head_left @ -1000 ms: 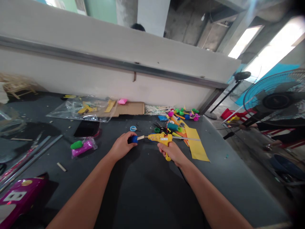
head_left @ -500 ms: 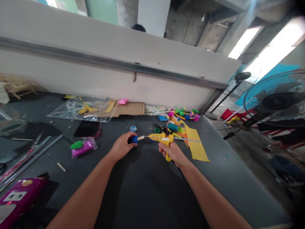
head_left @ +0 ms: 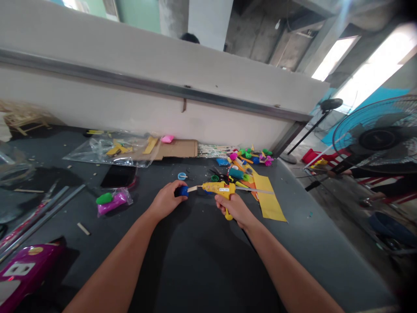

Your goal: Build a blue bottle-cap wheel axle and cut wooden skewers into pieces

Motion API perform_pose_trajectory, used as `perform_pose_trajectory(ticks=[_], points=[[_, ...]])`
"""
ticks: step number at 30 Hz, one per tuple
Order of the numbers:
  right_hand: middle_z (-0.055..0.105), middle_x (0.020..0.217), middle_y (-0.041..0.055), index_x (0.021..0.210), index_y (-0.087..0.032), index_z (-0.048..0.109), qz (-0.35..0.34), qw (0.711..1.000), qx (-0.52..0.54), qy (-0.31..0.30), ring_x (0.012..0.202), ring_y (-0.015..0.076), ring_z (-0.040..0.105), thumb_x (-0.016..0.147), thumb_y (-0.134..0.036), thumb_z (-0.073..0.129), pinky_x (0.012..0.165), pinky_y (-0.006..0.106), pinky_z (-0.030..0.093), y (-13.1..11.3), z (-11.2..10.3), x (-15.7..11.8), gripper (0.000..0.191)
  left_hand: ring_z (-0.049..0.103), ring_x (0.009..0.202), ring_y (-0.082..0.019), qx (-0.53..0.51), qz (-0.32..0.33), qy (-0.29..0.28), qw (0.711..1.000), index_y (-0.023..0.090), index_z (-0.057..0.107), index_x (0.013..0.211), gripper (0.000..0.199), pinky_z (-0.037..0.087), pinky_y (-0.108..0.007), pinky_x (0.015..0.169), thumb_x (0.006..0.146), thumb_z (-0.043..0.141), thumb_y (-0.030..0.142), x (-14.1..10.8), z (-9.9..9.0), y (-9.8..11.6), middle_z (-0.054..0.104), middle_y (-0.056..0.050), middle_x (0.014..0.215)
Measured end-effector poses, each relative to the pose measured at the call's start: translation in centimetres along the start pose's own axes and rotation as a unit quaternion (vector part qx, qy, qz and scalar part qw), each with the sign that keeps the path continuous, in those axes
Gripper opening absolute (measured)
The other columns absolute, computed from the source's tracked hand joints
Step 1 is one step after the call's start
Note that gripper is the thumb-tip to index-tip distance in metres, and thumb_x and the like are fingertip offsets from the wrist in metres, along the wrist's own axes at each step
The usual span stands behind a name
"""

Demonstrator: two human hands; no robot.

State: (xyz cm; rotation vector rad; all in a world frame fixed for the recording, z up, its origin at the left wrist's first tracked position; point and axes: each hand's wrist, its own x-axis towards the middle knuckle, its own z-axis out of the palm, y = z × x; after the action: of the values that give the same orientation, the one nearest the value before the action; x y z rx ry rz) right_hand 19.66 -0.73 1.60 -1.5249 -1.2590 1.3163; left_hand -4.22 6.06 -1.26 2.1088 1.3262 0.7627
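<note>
There is one yellow glue gun (head_left: 218,188), one black phone (head_left: 117,176), one purple device (head_left: 34,260), one large yellow sheet (head_left: 270,199), one large fan (head_left: 380,137); at left lie two grey bars (head_left: 57,210), two wooden sticks (head_left: 84,229).

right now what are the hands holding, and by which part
The right hand grips a yellow glue gun by its handle; the left hand holds a small blue piece, exact spot hidden.

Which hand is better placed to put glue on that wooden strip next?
Probably the right hand: it grips the yellow glue gun, aimed toward the wooden strip. The left hand is busy holding the blue piece at the strip's other end.
</note>
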Motion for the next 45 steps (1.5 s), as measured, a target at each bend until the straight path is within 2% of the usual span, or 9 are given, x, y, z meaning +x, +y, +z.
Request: perform_pose_trajectory(ticks=[21,30,45], points=[[0.047,0.05,-0.0034,0.06,-0.015,0.053,0.005,1.0,-0.014,-0.008,0.043,0.0052,0.041,0.074,-0.048,0.06,0.042,0.017,0.034,-0.32,0.21,-0.28,0.036,0.058,0.095,-0.02,-0.019,-0.02,0.014,1.0,0.026,0.055,0.102,0.032,0.043,-0.033,0.084,0.071,0.063,0.028,-0.01,0.08,-0.13,0.063,-0.001,0.101],[0.046,0.05,-0.0032,0.06,-0.014,0.054,0.003,0.998,0.057,-0.014,0.044,0.0054,0.04,0.072,-0.051,0.062,0.041,0.018,0.031,-0.04,-0.15,-0.07,0.04,0.059,0.099,-0.021,-0.037,-0.017,0.012,0.999,0.027,0.056,0.103,0.033,0.044,-0.034,0.087,0.071,0.064,0.029,-0.01,0.09,-0.43,0.063,0.0,0.104],[0.05,0.055,-0.0025,0.06,-0.015,0.053,0.012,0.999,0.051,-0.009,0.044,0.0049,0.041,0.071,-0.05,0.063,0.042,0.018,0.033,-0.25,0.37,-0.06,0.038,0.058,0.105,-0.022,-0.061,-0.021,0.0,0.998,0.029,0.057,0.106,0.036,0.043,-0.036,0.091,0.071,0.063,0.026,-0.04,-0.01,-0.32,0.064,-0.001,0.109]])
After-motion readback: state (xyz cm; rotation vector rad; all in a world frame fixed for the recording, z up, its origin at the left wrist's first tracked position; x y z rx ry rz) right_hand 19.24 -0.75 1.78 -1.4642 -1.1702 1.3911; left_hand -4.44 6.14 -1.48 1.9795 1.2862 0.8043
